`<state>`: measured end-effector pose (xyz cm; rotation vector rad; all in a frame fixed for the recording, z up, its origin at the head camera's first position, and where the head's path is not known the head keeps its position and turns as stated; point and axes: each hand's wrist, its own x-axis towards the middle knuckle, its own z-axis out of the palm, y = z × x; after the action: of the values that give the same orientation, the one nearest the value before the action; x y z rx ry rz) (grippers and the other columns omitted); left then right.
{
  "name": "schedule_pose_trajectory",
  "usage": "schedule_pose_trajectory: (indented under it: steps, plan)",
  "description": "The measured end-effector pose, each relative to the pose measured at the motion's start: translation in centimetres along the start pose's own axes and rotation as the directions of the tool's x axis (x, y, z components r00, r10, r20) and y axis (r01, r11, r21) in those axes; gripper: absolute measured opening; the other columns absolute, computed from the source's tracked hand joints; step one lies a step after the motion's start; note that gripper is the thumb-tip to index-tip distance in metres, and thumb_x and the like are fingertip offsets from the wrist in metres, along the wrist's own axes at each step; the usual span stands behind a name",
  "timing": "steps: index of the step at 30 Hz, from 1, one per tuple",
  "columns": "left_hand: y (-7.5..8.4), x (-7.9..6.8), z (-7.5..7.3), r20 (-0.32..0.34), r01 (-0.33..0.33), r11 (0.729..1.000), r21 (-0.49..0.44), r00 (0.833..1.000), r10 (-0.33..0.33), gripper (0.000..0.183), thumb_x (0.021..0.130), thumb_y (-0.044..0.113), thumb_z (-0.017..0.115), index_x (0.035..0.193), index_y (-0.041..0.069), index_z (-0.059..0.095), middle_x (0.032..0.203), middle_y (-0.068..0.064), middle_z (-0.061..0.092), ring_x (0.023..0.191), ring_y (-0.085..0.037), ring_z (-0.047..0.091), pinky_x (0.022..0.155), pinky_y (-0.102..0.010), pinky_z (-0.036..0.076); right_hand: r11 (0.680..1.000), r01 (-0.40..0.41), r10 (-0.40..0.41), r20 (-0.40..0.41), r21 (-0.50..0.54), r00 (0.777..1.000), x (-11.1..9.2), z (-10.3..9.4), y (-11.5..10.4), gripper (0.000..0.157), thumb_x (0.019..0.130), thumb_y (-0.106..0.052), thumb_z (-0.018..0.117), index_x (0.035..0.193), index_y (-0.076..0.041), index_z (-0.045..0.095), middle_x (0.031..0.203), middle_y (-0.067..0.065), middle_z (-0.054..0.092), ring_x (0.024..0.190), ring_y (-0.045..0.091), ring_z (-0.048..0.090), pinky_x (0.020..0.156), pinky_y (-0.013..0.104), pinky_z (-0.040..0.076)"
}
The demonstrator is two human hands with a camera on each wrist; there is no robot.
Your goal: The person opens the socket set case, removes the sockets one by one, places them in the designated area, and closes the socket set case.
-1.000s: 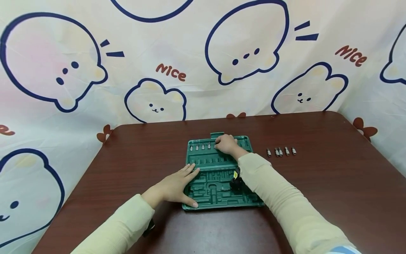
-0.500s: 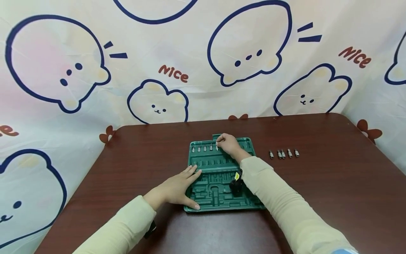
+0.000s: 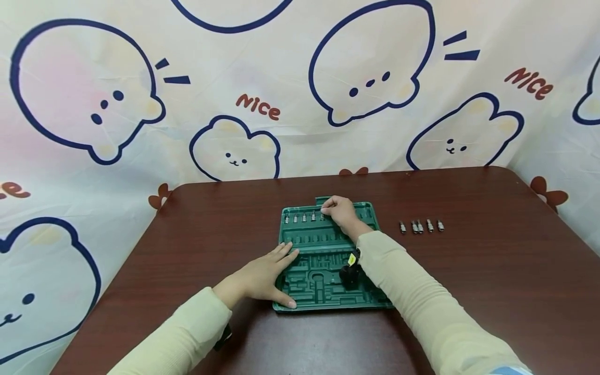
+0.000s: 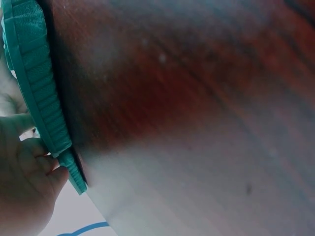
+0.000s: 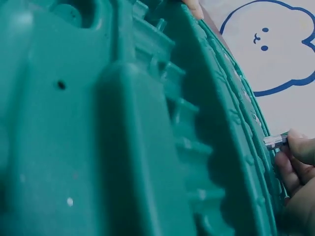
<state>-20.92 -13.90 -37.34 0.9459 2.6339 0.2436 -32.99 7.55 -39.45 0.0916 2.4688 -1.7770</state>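
A green plastic tool case (image 3: 286, 307) lies unfolded on the table. My left hand (image 3: 260, 276) rests on its left edge, fingers spread toward the middle and thumb at the near rim. In the left wrist view that hand (image 4: 24, 182) touches the case's side wall (image 4: 39, 83). My right hand (image 3: 341, 213) is at the far row of slots. In the right wrist view its thumb and fingers pinch a small shiny metal socket (image 5: 275, 141) by one end, right at the case's far rim. Several like sockets (image 3: 304, 217) stand in that row, left of the hand.
Several more metal sockets (image 3: 430, 225) lie in a line on the brown table (image 3: 492, 271), right of the case. A black object with a yellow label (image 3: 349, 273) is under my right sleeve, over the case. A printed cloth (image 3: 290, 146) hangs behind the table.
The right hand has shifted slightly at the far row, so the socket at its fingertips shows more clearly. The left hand stays on the case edge. The head view has moved a little.
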Motion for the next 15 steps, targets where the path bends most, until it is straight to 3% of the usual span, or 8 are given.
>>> schedule_pose_trajectory:
  steps: [6, 15]
  plan:
    - [0.0, 0.1, 0.1, 0.006, -0.002, 1.0, 0.004, 1.0, 0.002, 0.106, 0.06, 0.069, 0.055, 0.14, 0.016, 0.011, 0.144, -0.006, 0.003, 0.13, -0.022, 0.003, 0.095, -0.044, 0.025, 0.983, -0.045, 0.047, -0.007, 0.175, 0.999, -0.3, -1.4, -0.5, 0.01, 0.087, -0.012, 0.053, 0.092, -0.005, 0.057, 0.095, 0.008, 0.053, 0.088, 0.023, 0.049, 0.072, 0.034, 0.038]
    - [-0.1, 0.1, 0.0, 0.008, 0.002, 1.0, 0.018, 1.0, -0.002, 0.106, 0.06, 0.07, 0.054, 0.14, 0.016, 0.011, 0.144, -0.007, 0.003, 0.129, -0.022, 0.002, 0.095, -0.044, 0.025, 0.985, -0.007, 0.01, -0.014, 0.175, 1.0, -1.6, -4.9, -1.1, 0.013, 0.087, -0.014, 0.053, 0.094, -0.004, 0.055, 0.096, 0.007, 0.052, 0.089, 0.023, 0.047, 0.075, 0.037, 0.038]
